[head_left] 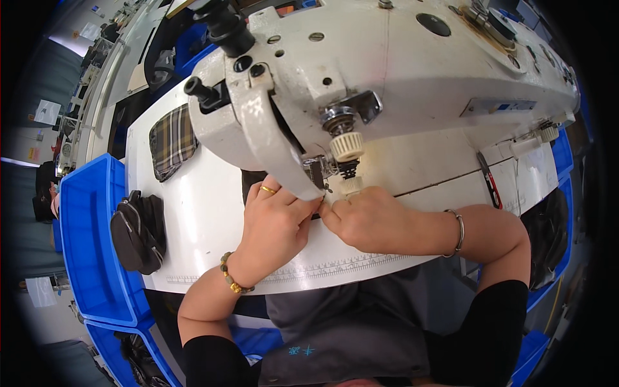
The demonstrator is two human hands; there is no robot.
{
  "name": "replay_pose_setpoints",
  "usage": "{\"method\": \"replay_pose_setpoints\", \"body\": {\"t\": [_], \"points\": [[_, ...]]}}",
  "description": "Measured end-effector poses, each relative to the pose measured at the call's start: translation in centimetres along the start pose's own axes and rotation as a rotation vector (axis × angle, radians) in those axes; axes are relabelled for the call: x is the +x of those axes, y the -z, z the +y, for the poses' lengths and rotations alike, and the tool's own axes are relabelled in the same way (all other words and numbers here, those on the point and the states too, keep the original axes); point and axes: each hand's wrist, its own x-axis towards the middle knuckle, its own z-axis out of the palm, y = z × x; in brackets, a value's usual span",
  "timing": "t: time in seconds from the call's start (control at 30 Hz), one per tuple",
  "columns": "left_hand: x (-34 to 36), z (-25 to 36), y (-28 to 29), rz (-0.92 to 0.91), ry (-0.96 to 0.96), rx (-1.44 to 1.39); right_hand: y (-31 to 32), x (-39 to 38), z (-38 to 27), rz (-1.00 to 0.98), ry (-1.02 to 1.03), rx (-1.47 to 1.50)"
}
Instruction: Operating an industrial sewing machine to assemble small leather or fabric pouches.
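A white industrial sewing machine (412,77) stands over a white table. At its needle area, a piece of dark fabric (253,183) lies mostly hidden behind the machine head and my hands. My left hand (276,218), with a gold ring and a beaded bracelet, is closed with its fingertips on the fabric beside the presser foot. From the right, my right hand (369,220) meets it in a closed pinch at the fabric's near edge, just below the tension knobs (348,147). The fingertips of both hands nearly touch.
A plaid fabric piece (174,142) and a small black zippered pouch (138,231) lie at the left. Blue bins (97,248) flank the table. A red-and-black cutter (490,180) rests at the right. A ruler strip (290,273) follows the table's front edge.
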Motion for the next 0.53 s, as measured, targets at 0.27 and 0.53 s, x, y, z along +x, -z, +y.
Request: {"method": "replay_pose_setpoints", "body": {"t": [0.27, 0.53], "points": [[1.1, -0.3, -0.7, 0.047, 0.035, 0.110, -0.4, 0.7, 1.7, -0.042, -0.075, -0.151], [1.5, -0.9, -0.9, -0.099, 0.187, 0.139, -0.3, 0.8, 2.8, -0.004, -0.127, -0.072]]}}
